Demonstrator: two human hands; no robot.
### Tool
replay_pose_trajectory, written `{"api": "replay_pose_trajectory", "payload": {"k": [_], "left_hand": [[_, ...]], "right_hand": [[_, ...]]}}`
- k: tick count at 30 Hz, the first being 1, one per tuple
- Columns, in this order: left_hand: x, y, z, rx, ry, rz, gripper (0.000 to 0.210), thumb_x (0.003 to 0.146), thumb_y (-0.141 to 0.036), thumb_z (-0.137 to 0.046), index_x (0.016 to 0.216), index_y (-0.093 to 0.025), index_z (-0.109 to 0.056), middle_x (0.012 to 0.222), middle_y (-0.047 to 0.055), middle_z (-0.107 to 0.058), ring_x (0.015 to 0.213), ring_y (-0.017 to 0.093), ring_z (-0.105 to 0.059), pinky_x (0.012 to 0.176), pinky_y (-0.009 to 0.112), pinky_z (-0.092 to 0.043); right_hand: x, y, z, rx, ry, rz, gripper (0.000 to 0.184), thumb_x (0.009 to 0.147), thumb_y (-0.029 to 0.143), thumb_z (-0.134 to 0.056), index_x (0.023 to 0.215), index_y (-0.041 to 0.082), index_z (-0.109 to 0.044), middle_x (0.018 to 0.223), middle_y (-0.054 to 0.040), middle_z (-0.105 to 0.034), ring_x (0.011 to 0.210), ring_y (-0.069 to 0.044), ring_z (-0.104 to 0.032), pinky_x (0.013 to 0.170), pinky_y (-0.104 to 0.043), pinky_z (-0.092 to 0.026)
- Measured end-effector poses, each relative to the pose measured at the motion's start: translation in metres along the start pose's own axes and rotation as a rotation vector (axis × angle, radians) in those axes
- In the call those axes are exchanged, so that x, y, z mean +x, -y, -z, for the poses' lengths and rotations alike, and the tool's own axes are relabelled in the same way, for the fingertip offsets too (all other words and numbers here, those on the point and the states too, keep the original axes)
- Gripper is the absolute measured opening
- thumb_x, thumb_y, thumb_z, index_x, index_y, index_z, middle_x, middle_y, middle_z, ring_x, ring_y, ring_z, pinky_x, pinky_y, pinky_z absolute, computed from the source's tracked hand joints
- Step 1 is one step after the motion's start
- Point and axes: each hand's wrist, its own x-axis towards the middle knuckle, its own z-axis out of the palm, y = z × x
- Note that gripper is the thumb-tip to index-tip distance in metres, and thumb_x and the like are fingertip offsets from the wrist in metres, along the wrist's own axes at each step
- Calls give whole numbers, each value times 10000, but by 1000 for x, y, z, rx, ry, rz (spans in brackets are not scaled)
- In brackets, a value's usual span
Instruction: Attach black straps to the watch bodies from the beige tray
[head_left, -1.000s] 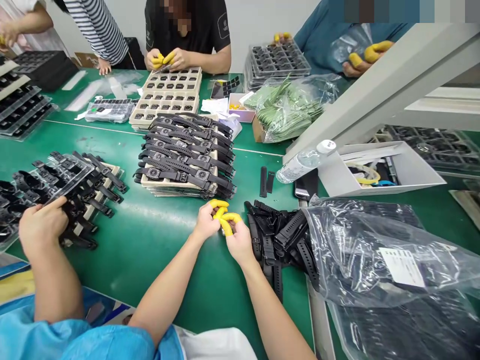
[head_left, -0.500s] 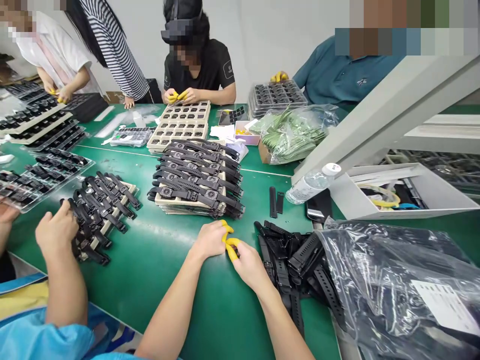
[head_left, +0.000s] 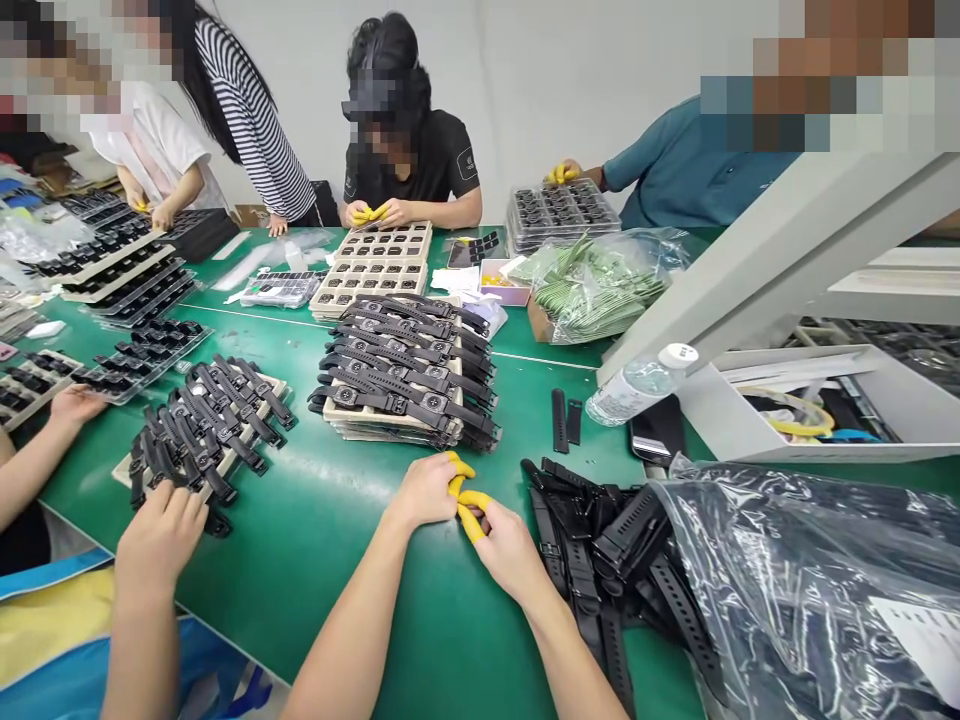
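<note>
Over the green table, my left hand (head_left: 433,492) and my right hand (head_left: 504,540) meet with yellow finger cots on thumbs and forefingers. Both hands are closed in a pinch, fingertips touching. Whatever lies between them is too small or hidden to make out. Just beyond is a stack of cream trays (head_left: 390,425) bearing black watches with straps. Beside my right hand lies a heap of black watch straps (head_left: 592,540), partly under a clear plastic bag (head_left: 795,570). Two strap pieces (head_left: 560,420) lie apart, farther back.
At left, a co-worker's hand (head_left: 161,530) touches a tray of watches (head_left: 281,385); another person's hand (head_left: 79,402) reaches a clear tray. A water bottle (head_left: 637,385), phone (head_left: 658,430), white box (head_left: 847,450) and slanted grey beam (head_left: 750,270) stand at right. Several people work across the table.
The view has shifted slightly, so the scene sits lower and to the right. My hands keep their pinch. The co-worker's hand at left has moved to the near edge of the watch tray.
</note>
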Motion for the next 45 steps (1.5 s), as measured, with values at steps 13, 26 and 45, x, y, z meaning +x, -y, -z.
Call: {"api": "replay_pose_trajectory", "payload": {"k": [13,26,45], "left_hand": [[-2,-5,0,-8,36,-43,371,806,-128,-623,1143,-222,-746,1101,56,-733,1038,223,-688,898,307,-549],[7,-16,-16,-295,-33,20,431,799,-99,-577,1181,-198,-750,1006,41,-774,837,173,-685,784,268,-542],[3,-12,-20,-326,-249,27,400,801,-43,-475,1109,-194,-680,1008,60,-735,919,186,-687,819,294,-548]], "right_hand": [[1,3,-3,-53,-21,-41,156,822,205,-544,692,223,-628,654,-31,-641,560,-178,-561,542,-289,-412],[3,12,-14,991,-440,-548,369,631,441,-913,757,182,-682,550,35,-531,462,-95,-419,439,-230,-331],[1,19,2,1239,93,-533,408,760,508,-873,772,189,-617,520,114,-250,479,-50,-126,464,-238,-105]]}}
